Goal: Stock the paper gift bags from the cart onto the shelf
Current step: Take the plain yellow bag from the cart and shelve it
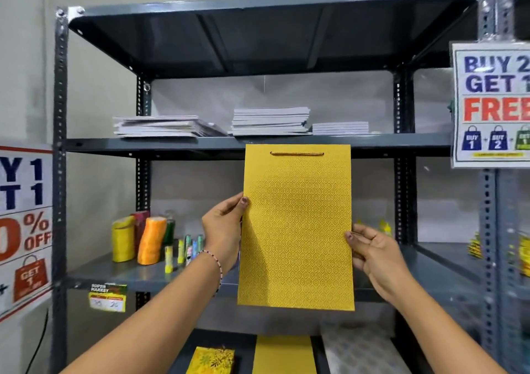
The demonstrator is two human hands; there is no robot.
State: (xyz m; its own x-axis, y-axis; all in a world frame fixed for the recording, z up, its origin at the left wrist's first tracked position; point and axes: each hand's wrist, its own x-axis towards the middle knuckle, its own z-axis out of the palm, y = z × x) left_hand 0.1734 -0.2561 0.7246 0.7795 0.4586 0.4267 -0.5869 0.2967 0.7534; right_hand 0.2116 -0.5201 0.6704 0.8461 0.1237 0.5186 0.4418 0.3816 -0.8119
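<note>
I hold a flat yellow paper gift bag point(296, 227) with a fine diamond pattern and a cord handle upright in front of the grey metal shelf unit point(401, 144). My left hand point(222, 230) grips its left edge and my right hand point(372, 254) grips its right edge, lower down. The bag covers the middle of the lower shelf board point(137, 276). Below, on a lower level, lie a plain yellow bag point(284, 355), a yellow flowered bag point(210, 360) and a pale patterned bag point(361, 350). No cart is in view.
Stacks of white notebooks point(269, 121) lie on the upper shelf board. Yellow and orange rolls point(150, 240) and small glue sticks point(179, 251) stand at the left of the lower board. Sale posters hang at the left point(24, 224) and right point(491, 104).
</note>
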